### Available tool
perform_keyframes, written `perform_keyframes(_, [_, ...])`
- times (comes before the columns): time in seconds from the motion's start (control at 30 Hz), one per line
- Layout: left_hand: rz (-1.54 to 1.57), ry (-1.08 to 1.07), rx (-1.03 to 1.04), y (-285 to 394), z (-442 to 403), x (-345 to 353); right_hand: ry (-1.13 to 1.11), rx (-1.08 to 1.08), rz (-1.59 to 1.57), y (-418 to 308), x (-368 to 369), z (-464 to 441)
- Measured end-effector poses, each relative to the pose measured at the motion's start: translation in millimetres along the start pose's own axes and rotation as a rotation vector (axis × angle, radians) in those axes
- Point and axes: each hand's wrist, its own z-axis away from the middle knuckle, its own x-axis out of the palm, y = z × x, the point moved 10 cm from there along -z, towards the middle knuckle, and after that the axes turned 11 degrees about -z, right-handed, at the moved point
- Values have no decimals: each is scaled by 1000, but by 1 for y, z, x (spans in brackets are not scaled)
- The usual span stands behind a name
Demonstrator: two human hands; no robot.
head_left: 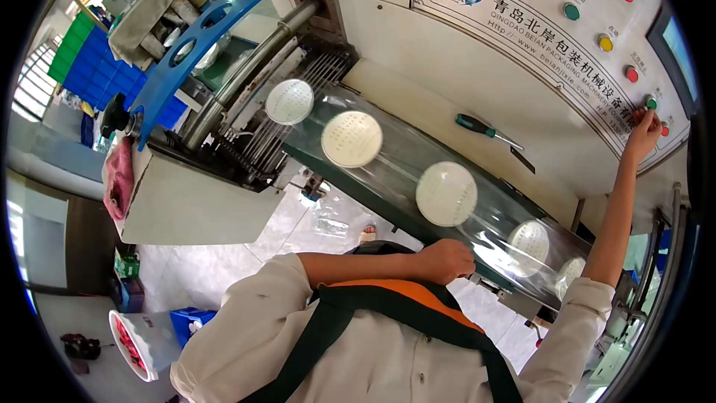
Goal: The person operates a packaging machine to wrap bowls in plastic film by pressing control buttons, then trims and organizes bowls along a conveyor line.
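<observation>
My left hand (445, 261) is closed in a fist at the near edge of the conveyor (397, 169); whatever its fingers hold, if anything, is hidden. My right hand (643, 136) reaches up to the control panel (477, 22), its bent fingers at a small green button (651, 103). Several round white discs with faint print lie along the conveyor under clear film. Nearest my fist is one disc (446, 194); others are the disc (352, 139) in the middle and the disc (289, 101) at the left, by the metal rods.
A green-handled screwdriver (476, 125) lies on the machine's ledge behind the conveyor. At the left are a blue plate with round holes (195, 45), a steel roller (242, 78) and a pink cloth (118, 179). A white bucket (153, 339) stands on the floor.
</observation>
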Motion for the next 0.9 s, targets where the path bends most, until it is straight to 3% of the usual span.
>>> perform_keyframes(0.1, [-6, -82, -18, -1, 2, 8, -5, 0, 3, 2, -1, -3])
perform_keyframes(0.2, [-3, 11, 14, 4, -1, -1, -6, 16, 6, 7, -4, -5])
perform_keyframes(0.9, [-5, 25, 11, 6, -1, -2, -14, 3, -13, 6, -3, -5])
